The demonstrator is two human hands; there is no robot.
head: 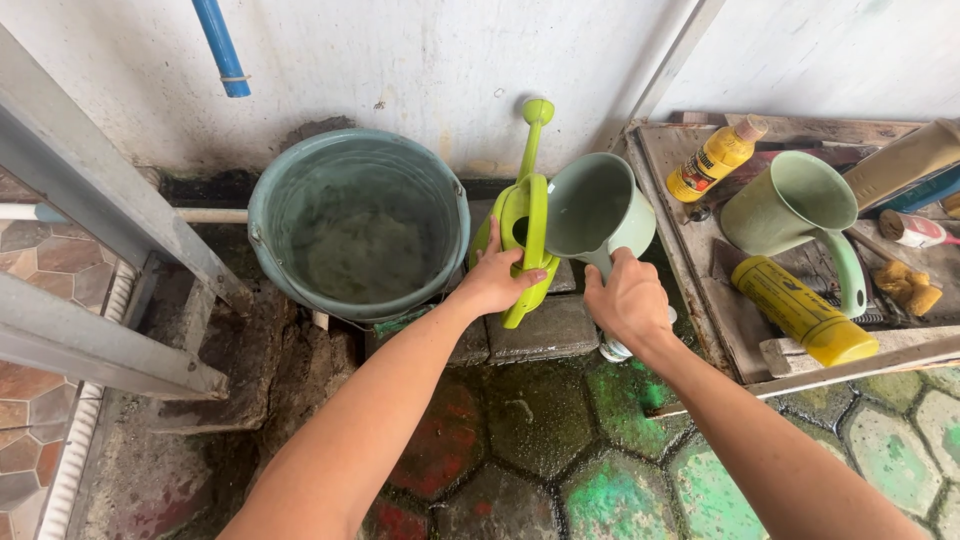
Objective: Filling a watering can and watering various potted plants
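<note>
My left hand [497, 280] grips the handle of a lime green watering can [527, 215] that stands on grey paving blocks, its spout pointing up toward the wall. My right hand [625, 300] holds a pale green plastic dipper [595, 208] by its handle, tilted with its mouth beside the can's filling hole. To the left of the can sits a teal bucket [268, 195] filled with murky water.
A wooden tray [690, 270] at the right holds a second pale green dipper [790, 205], two yellow bottles [805, 312] and a sponge [908, 285]. A grey metal frame [95, 200] slants at the left. A blue pipe [220, 45] runs down the wall. The hexagonal paving is wet.
</note>
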